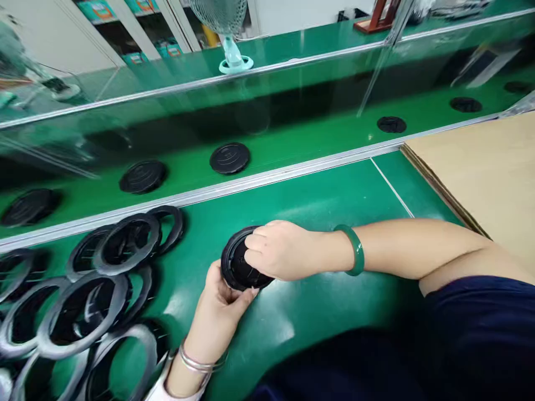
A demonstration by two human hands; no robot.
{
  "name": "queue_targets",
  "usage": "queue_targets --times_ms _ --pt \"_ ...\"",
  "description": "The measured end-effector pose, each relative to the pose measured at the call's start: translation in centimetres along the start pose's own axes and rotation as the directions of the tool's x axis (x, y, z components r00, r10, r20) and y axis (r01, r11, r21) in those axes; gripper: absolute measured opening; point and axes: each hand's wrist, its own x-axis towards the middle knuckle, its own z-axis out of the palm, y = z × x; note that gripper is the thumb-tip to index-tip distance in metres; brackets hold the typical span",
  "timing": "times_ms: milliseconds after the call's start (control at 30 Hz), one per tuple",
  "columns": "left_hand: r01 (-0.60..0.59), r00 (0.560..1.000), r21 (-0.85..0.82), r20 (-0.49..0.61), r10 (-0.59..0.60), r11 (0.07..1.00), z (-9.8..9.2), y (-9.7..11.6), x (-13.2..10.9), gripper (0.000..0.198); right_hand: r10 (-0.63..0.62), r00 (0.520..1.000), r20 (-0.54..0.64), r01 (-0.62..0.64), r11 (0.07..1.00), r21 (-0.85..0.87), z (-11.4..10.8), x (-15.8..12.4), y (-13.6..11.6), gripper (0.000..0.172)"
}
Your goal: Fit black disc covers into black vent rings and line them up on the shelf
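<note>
Black rings (121, 268) are crowding the left of a green tabletop (317, 195); discs (229, 157) are resting beyond a metal rail (284, 174). Over the tabletop, the left hand (221, 306) is gripping a rimmed, round black part (237, 266); the right hand (278, 250), fingers curled, hold unclear, is hiding its right side.

Room separates the right hand (283, 250) from the rail (292, 172); rings (75, 350) block left

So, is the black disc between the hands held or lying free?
The black disc is held: left hand grips its edge, right hand partly covers it.
</note>
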Motion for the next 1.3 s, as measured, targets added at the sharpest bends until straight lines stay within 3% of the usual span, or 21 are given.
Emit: queue_targets --times_ms 167,400,633,1067,1300 --pt "0.001 1.0 0.046 0.013 -0.002 0.999 -0.8 -1.2 0.7 0.059 -0.014 1.0 0.012 0.014 1.0 -0.016 0.0 0.1 -0.2 0.018" --pt "-0.006 1.0 0.06 0.025 0.005 0.998 -0.9 -1.3 0.7 0.058 -0.032 0.999 0.025 0.032 0.999 -0.001 -0.4 0.0 0.0 0.018" --pt "0.0 1.0 0.081 -0.014 0.001 0.997 -0.6 -1.2 0.4 0.064 0.06 0.994 0.09 -0.06 0.998 0.002 -0.1 0.3 -0.3 0.016" --pt "-0.055 0.998 0.083 -0.014 0.056 0.995 0.0 -1.4 -0.1 0.06 0.079 0.983 0.163 -0.081 0.997 0.005 -1.0 0.7 -0.3 0.015" --pt "-0.087 0.996 0.143 -0.001 0.088 0.986 0.1 -1.8 -0.3 0.054 0.097 0.994 0.048 -0.098 0.995 0.017 0.1 0.4 -0.1 0.018"
